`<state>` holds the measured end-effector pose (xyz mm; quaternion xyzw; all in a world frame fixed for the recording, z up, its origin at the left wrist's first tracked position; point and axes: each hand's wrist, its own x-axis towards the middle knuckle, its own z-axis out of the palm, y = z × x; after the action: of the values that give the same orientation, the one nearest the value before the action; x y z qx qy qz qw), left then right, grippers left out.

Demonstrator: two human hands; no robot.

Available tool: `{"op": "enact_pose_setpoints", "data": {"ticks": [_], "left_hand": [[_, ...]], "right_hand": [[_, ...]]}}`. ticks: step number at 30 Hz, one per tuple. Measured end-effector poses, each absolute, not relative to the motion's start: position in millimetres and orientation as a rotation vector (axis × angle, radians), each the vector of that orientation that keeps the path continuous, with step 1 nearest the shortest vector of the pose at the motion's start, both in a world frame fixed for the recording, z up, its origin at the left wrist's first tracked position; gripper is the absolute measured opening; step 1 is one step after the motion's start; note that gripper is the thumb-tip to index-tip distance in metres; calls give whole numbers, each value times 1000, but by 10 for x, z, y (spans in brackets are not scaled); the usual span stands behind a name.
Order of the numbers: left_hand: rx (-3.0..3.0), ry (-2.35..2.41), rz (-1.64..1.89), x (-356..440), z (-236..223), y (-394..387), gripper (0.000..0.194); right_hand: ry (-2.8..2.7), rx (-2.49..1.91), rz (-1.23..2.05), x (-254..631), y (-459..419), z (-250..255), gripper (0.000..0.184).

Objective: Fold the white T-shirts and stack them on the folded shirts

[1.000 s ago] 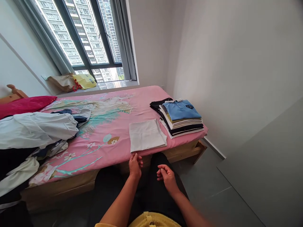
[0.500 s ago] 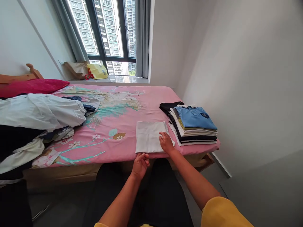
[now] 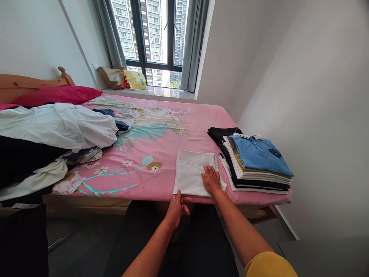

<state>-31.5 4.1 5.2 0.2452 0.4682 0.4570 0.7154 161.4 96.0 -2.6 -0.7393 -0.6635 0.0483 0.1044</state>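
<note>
The largest thing is a wooden bed (image 3: pixel 201 120), covered by a pink sheet with flowers and turquoise branches printed on it. On its left part, reaching the near edge, lies a loose heap of unfolded clothes (image 3: pixel 72 125), in which white, black and dark blue pieces are mixed, with a broad white garment on the top. Behind this heap, toward the headboard at the left edge, there is a crimson cloth pillow (image 3: pixel 62 94). At the near right corner stands a neat stack of folded clothes (image 3: pixel 256 163) in white, black and olive; its top piece is a light blue polo shirt (image 3: pixel 258 152) with a dark round badge. Just beside the stack, on its left, a flat folded white cloth (image 3: pixel 190 173) lies at the near edge of the bed, one side almost along this edge. The right hand (image 3: pixel 211 181) rests palm down on the right part of this cloth, with the fingers stretched and a little spread, grasping nothing. The left hand (image 3: pixel 175 211) is at the cloth's near left corner, its thumb upon the corner and its other fingers bent lower; I cannot tell whether they pinch the fabric.
</note>
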Motion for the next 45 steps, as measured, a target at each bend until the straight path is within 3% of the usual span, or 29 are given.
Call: {"op": "enact_pose_setpoints", "data": {"ticks": [4, 9, 13, 17, 22, 29, 32, 35, 38, 45], "left_hand": [[812, 1287, 1144, -521, 116, -94, 48], [1412, 1244, 1327, -522, 537, -18, 31], [1735, 953, 1137, 42, 794, 385, 33], [2054, 1032, 775, 517, 637, 816, 49], [2376, 1373, 437, 105, 270, 1137, 59], [2115, 1925, 200, -815, 360, 1514, 65], [2177, 1927, 328, -730, 526, 1552, 60], [2457, 1496, 508, -369, 586, 1525, 51], [2538, 1157, 456, -28, 505, 1619, 46], [2213, 1702, 224, -256, 309, 2474, 68]], "right_hand": [[-1938, -2165, 155, 1601, 958, -13, 51], [-1917, -2167, 141, 1576, 965, -10, 51], [-1982, -2209, 121, 1593, 948, -26, 52], [-2117, -2200, 44, 1623, 928, -30, 56], [-2003, -2223, 143, 1593, 962, 17, 52], [-1934, -2207, 161, 1562, 959, 35, 51], [-1919, -2194, 164, 1551, 955, 45, 51], [-1921, -2185, 153, 1546, 967, 47, 51], [-1919, -2169, 157, 1550, 987, 29, 51], [-1890, -2096, 154, 1571, 1025, -17, 51]]}}
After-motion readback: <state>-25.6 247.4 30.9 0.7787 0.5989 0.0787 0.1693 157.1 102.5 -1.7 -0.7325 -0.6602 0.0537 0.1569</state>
